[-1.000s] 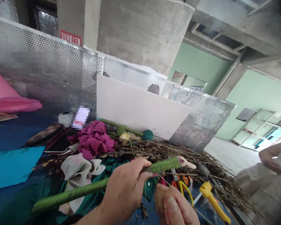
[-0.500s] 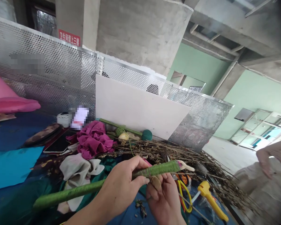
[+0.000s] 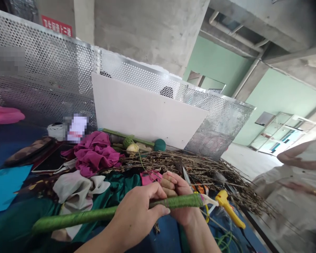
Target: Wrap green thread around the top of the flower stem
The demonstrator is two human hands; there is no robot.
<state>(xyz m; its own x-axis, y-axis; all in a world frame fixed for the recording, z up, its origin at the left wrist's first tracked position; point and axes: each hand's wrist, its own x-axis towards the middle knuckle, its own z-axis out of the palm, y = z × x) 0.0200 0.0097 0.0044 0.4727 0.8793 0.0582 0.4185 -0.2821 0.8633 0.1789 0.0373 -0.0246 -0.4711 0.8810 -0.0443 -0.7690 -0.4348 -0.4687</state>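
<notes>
A long rod wrapped in green thread [image 3: 81, 216] lies slantwise across the front, with a pale, bare tip [image 3: 209, 200] at its right end. My left hand [image 3: 138, 211] is closed round its middle, thumb and forefinger pinching it. Behind the wrapped right part is my right hand [image 3: 177, 188], its fingers curled in; whatever they hold is hidden. Near that hand lie a bright pink cloth [image 3: 150, 177], a metal blade [image 3: 185, 175] and a yellow glue gun [image 3: 230, 209]. Dark green satin cloth [image 3: 123, 186] spreads underneath.
A heap of dry stems [image 3: 200, 165] runs along the back right. Magenta cloth [image 3: 96, 153], a pale grey cloth [image 3: 71, 189], a dark green ball [image 3: 159, 144] and a lit phone [image 3: 77, 128] sit farther back. A white board [image 3: 147, 109] leans on perforated metal. A person [image 3: 295, 182] stands at right.
My right hand has turned and moved up behind the rod, its fingers now above it. The left hand keeps its grip. The view has shifted slightly, and the person's arms at right have moved.
</notes>
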